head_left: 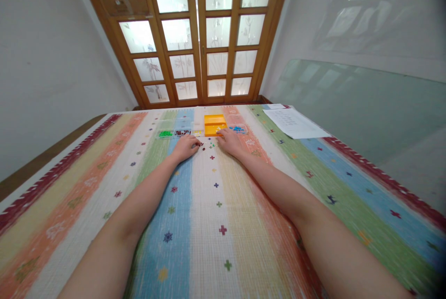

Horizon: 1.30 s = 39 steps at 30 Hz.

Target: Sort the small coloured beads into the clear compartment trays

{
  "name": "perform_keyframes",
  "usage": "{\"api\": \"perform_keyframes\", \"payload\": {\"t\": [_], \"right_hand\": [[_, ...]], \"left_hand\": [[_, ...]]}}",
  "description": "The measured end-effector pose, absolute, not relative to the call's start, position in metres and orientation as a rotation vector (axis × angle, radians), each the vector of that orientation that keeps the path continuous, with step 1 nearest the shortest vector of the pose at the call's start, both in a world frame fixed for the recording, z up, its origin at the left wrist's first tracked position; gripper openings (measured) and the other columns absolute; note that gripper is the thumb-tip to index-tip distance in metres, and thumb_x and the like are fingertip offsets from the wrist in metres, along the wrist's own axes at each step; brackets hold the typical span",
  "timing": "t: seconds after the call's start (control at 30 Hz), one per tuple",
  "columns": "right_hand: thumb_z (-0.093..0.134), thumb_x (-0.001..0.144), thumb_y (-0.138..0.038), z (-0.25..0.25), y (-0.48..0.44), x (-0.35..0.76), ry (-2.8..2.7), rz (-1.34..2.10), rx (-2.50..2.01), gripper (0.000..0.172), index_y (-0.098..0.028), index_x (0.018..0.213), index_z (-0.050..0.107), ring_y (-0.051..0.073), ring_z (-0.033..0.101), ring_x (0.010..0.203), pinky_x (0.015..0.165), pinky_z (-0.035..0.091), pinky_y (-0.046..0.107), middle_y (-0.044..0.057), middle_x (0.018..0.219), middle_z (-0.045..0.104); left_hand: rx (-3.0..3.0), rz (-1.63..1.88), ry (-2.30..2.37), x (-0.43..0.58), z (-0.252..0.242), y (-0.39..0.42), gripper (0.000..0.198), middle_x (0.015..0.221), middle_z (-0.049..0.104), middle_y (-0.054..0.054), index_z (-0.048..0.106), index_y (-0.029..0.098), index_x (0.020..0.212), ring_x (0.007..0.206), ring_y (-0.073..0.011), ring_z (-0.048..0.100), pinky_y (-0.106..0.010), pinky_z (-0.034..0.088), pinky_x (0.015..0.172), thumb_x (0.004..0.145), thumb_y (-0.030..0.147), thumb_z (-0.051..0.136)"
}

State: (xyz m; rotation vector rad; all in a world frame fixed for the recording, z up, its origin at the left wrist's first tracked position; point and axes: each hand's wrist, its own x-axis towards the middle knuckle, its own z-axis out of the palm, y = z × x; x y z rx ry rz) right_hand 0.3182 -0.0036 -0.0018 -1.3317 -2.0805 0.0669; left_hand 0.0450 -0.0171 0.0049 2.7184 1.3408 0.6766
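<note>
Left hand point(186, 147) by brown pieces point(204, 149) near-left of orange box point(210, 129), right hand point(229, 141) at its near-right corner, can't tell if either grips; likely piece-picking, next move needs a fine pinch.

A tablecloth striped in white, blue, green, yellow, orange and dark red point(209, 206), dotted with small crosses and snowflakes, covers a table. At its far right lies a white paper sheet with printed lines point(296, 123). Beyond stand brown wooden doors with frosted panes point(202, 64), between a plain pale left wall point(52, 48) and a pale, glossy right wall point(306, 25) carrying window reflections.
</note>
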Motion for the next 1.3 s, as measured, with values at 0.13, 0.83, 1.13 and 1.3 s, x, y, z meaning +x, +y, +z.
{"api": "perform_keyframes", "payload": {"t": [0.13,0.83,1.13,1.3], "right_hand": [[0.057,0.1,-0.019,-0.002,-0.004,0.318,-2.09,0.069,-1.316,0.022,-0.019,0.113,0.075,0.026,0.065,0.115,0.103,0.049,0.038,0.012,0.118,0.074],[0.056,0.102,-0.021,-0.002,-0.003,0.319,-2.133,0.071,-1.358,0.02,-0.02,0.112,0.074,0.025,0.064,0.111,0.097,0.047,0.035,0.011,0.117,0.074],[0.055,0.101,-0.02,-0.004,-0.002,0.319,-2.142,0.076,-1.351,0.022,-0.02,0.113,0.074,0.025,0.063,0.109,0.096,0.046,0.035,0.011,0.116,0.074],[0.055,0.102,-0.022,-0.002,-0.003,0.319,-2.145,0.068,-1.353,0.021,-0.02,0.111,0.074,0.024,0.063,0.109,0.096,0.046,0.034,0.011,0.115,0.074]], "left_hand": [[2.724,0.668,1.389,0.046,0.005,-0.017,0.015,0.102,0.073,-0.008,0.075,0.023,0.094,0.101,-0.0256,0.062,-0.044,0.048,0.099,0.093,0.027,0.061],[1.782,1.314,1.632,0.018,-0.001,0.007,0.014,0.094,0.075,-0.006,0.071,0.019,0.099,0.087,-0.0198,0.067,-0.03,0.054,0.08,0.093,0.027,0.061],[1.374,1.515,1.583,0.004,-0.008,0.018,0.036,0.112,0.077,-0.01,0.068,0.017,0.127,0.075,-0.0162,0.07,-0.03,0.059,0.073,0.095,0.027,0.056],[1.618,1.353,1.629,0.007,-0.01,0.015,0.05,0.107,0.078,-0.008,0.059,0.019,0.145,0.075,-0.0161,0.07,-0.031,0.058,0.079,0.096,0.025,0.054]]}}
